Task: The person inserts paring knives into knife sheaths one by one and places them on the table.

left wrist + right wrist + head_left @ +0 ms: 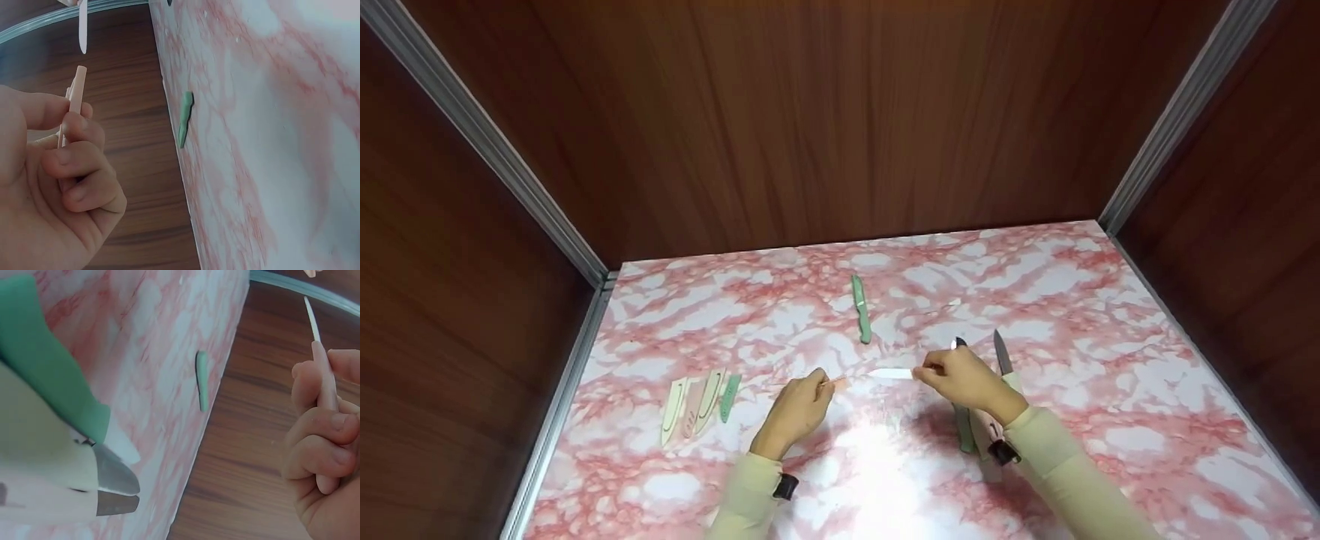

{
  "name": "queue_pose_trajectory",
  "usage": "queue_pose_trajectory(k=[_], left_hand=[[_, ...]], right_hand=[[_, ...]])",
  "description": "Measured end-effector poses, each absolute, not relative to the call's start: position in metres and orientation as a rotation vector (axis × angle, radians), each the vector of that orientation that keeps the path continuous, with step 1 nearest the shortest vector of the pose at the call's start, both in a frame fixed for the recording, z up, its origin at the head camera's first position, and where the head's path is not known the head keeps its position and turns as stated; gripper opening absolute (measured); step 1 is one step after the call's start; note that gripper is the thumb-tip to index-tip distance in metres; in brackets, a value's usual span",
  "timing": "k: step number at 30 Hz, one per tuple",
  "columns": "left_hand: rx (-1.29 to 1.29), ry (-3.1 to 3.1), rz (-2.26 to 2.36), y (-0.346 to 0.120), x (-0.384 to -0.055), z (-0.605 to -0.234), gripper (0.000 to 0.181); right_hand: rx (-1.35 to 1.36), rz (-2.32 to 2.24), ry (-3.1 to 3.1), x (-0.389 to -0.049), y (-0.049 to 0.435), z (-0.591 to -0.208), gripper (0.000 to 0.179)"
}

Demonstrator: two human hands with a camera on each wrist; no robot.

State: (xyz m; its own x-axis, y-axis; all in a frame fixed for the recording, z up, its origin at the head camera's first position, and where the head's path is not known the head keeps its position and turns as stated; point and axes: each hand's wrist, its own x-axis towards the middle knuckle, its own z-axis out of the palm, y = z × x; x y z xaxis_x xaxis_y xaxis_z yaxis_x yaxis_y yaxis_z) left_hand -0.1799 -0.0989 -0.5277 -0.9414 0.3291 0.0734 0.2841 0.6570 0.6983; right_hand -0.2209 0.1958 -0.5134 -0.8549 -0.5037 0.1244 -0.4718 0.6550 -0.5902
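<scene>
In the head view my left hand (797, 409) pinches a slim pink blade sheath (77, 93) between thumb and fingers, its end facing right. Across a small gap, my right hand (969, 381) grips a small knife by its pink handle (325, 377). The knife's pale blade (891, 373) points left, its tip a short way from the sheath's end. Most of the handle is hidden by my fingers in the head view. Both things are held above the marbled table (1057, 300).
A green knife in its cover (861, 311) lies further back. At the left sit several cream, pink and green sheaths (672, 411). Beside and under my right forearm lie knives with green (50, 354), cream (39, 433) and pink handles, blades bare. Brown wood panels (840, 127) enclose the table.
</scene>
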Motion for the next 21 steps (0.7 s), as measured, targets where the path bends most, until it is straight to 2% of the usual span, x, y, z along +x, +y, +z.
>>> queue_pose_trajectory(k=[9,21], left_hand=[[0.603,2.78,1.211,-0.092,-0.177,-0.521,0.028],[0.603,2.795,1.182,-0.092,-0.177,-0.523,0.027]], right_hand=[[-0.924,-1.022,2.776,-0.22,0.186,-0.51,0.032],[-0.923,-1.011,2.788,-0.22,0.184,-0.512,0.031]])
